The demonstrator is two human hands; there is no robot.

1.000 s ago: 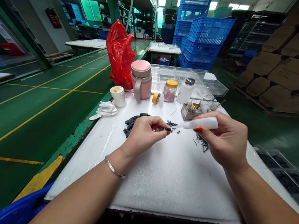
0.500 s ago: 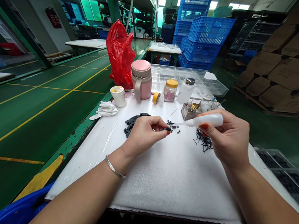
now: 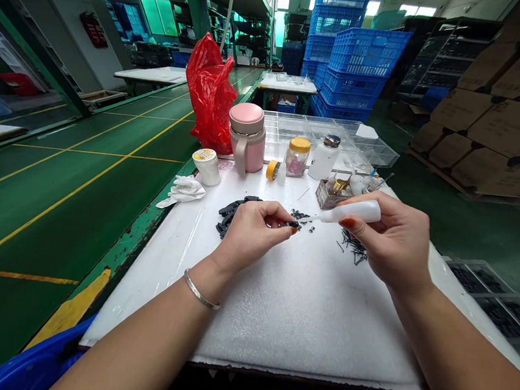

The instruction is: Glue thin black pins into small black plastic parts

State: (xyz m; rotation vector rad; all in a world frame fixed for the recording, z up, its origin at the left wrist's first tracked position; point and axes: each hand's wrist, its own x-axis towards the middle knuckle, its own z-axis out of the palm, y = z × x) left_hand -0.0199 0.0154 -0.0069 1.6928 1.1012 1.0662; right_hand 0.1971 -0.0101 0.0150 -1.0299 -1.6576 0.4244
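My left hand (image 3: 251,234) pinches a small black part (image 3: 290,224) between thumb and fingertips, just above the white foam mat (image 3: 286,308). My right hand (image 3: 396,242) is closed round a small white squeeze bottle (image 3: 354,212), whose thin nozzle points left toward the black part. A heap of black plastic pieces (image 3: 233,211) lies behind my left hand. Small black rings (image 3: 301,216) are scattered between the hands. A bundle of thin black pins (image 3: 354,244) lies under my right hand.
At the back of the table stand a pink mug (image 3: 246,137), a yellow-lidded jar (image 3: 297,157), a white bottle (image 3: 325,157), a white tub (image 3: 206,166), a tape roll (image 3: 271,170) and clear trays (image 3: 339,138). A red bag (image 3: 211,95) hangs left. Compartment trays (image 3: 498,304) sit right.
My right hand with the white bottle lifted slightly, then came back down a little, its nozzle staying near the black part. My left hand has stayed put.
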